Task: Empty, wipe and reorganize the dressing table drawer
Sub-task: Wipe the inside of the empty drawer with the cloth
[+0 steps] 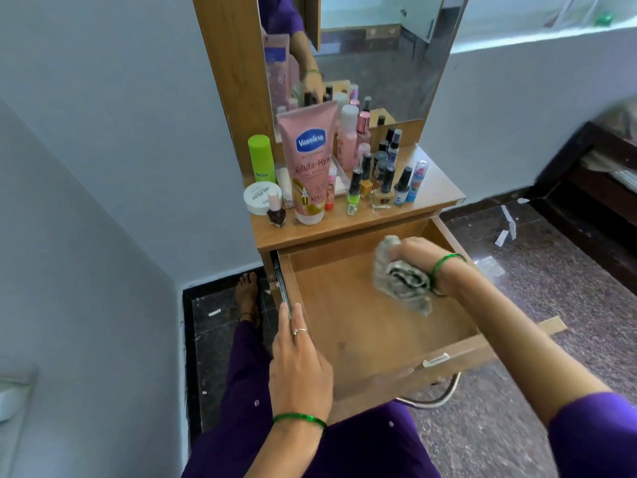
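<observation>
My right hand has a tight grip on a crumpled grey cloth, pressed into the wooden drawer around 1 o'clock. Left hand lies flat, fingers straight along the drawer's left wall. Pink lotion tube and glossy nail polish bottles crowd the counter at 12.

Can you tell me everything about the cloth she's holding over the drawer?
The cloth is grey and looks like soft fabric with darker folds, perhaps a faint pattern. It is scrunched into a ball, with one end sticking up and a corner hanging down. The right hand grips it with curled fingers, inside the open wooden drawer, toward its back right part. Whether it touches the drawer's bottom cannot be told. It is slightly blurred.
</observation>
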`<state>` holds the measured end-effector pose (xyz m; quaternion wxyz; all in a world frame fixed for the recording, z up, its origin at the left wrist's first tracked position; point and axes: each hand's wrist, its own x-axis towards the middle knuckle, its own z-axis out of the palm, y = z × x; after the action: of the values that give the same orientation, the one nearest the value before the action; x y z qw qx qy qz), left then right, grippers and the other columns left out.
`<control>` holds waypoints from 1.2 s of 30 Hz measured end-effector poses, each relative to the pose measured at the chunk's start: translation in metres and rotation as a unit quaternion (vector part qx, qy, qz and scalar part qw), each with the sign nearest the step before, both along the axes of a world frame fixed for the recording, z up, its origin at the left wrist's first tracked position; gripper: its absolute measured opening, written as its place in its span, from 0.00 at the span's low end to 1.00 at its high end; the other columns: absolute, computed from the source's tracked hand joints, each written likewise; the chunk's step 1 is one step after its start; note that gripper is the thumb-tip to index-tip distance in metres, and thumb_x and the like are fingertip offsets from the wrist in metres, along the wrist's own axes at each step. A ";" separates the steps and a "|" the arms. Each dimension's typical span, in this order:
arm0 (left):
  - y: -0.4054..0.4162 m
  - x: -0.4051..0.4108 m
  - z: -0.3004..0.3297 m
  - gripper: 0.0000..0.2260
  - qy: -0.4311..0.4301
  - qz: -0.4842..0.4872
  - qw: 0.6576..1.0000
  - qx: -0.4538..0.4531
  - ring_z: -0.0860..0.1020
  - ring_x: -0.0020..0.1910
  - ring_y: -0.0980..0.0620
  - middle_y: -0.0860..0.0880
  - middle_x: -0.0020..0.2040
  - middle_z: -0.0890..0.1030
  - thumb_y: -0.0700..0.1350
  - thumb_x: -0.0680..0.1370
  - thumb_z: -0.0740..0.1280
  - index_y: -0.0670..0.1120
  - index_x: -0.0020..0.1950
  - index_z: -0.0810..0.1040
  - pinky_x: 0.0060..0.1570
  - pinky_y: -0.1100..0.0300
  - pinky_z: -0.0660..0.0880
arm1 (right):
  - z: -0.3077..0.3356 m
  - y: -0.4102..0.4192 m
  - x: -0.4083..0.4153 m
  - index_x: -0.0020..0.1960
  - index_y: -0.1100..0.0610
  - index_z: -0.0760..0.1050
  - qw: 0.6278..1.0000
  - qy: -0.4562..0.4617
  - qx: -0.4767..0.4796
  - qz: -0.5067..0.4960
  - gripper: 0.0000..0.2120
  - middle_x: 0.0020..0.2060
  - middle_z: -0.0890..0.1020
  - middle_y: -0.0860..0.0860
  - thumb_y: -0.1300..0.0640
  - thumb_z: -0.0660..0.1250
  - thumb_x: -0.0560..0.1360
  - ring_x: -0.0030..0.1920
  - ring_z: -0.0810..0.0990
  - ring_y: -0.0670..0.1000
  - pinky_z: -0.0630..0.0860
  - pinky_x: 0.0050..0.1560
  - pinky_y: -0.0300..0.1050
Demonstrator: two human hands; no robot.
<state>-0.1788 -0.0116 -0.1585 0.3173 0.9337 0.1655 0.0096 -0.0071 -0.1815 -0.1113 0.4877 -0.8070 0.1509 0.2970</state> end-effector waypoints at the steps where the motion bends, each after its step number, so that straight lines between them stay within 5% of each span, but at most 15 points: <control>1: 0.000 0.001 0.000 0.26 0.002 0.002 1.000 0.009 0.62 0.70 0.51 0.53 0.77 0.45 0.38 0.80 0.52 0.49 0.77 0.48 0.57 0.56 0.75 | -0.006 -0.007 0.011 0.54 0.64 0.71 0.994 -0.049 -0.096 0.001 0.12 0.43 0.80 0.58 0.56 0.62 0.75 0.38 0.79 0.54 0.78 0.40 0.46; 4: 0.002 0.003 0.000 0.26 0.015 0.009 1.000 0.012 0.63 0.69 0.53 0.54 0.77 0.44 0.39 0.80 0.51 0.49 0.77 0.48 0.53 0.56 0.76 | -0.026 -0.016 0.023 0.65 0.62 0.65 0.952 -0.109 -0.287 0.004 0.21 0.55 0.75 0.58 0.56 0.62 0.75 0.54 0.76 0.59 0.74 0.49 0.48; 6: 0.001 0.004 0.001 0.25 0.017 0.011 1.000 0.006 0.61 0.70 0.53 0.53 0.77 0.46 0.39 0.80 0.50 0.48 0.77 0.47 0.57 0.56 0.75 | -0.041 -0.007 0.020 0.69 0.62 0.65 0.939 -0.105 -0.326 0.024 0.24 0.64 0.70 0.60 0.58 0.64 0.74 0.64 0.70 0.62 0.70 0.64 0.53; 9: 0.000 0.003 0.002 0.25 0.009 0.007 1.000 -0.001 0.59 0.72 0.53 0.53 0.77 0.48 0.40 0.81 0.50 0.48 0.77 0.48 0.62 0.56 0.72 | -0.061 0.027 0.008 0.67 0.60 0.69 0.909 -0.149 -0.373 0.114 0.22 0.67 0.68 0.59 0.61 0.65 0.73 0.68 0.65 0.61 0.65 0.68 0.53; 17: 0.001 0.001 0.000 0.26 0.012 0.011 1.000 0.007 0.58 0.73 0.53 0.51 0.77 0.49 0.39 0.80 0.53 0.47 0.77 0.47 0.64 0.58 0.68 | -0.061 0.129 -0.026 0.56 0.59 0.74 0.882 -0.224 -0.254 0.327 0.12 0.58 0.76 0.57 0.60 0.65 0.73 0.59 0.74 0.58 0.74 0.59 0.51; 28: 0.000 0.003 -0.002 0.27 -0.002 0.004 1.000 0.006 0.57 0.74 0.53 0.51 0.77 0.51 0.38 0.80 0.54 0.47 0.77 0.47 0.68 0.58 0.65 | -0.059 0.103 -0.022 0.71 0.52 0.66 0.791 -0.243 -0.287 0.483 0.25 0.67 0.72 0.53 0.60 0.63 0.74 0.66 0.69 0.56 0.68 0.67 0.53; 36: 0.002 0.004 -0.002 0.26 -0.004 0.006 1.000 -0.009 0.60 0.72 0.51 0.50 0.77 0.53 0.38 0.80 0.52 0.46 0.77 0.49 0.64 0.59 0.67 | -0.060 0.065 -0.066 0.66 0.50 0.72 0.736 -0.164 -0.225 0.617 0.25 0.68 0.69 0.46 0.65 0.63 0.70 0.66 0.69 0.54 0.66 0.69 0.53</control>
<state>-0.1750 -0.0100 -0.1608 0.3266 0.9297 0.1697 0.0136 -0.0735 -0.1164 -0.1710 0.0190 -0.8452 -0.4004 0.3536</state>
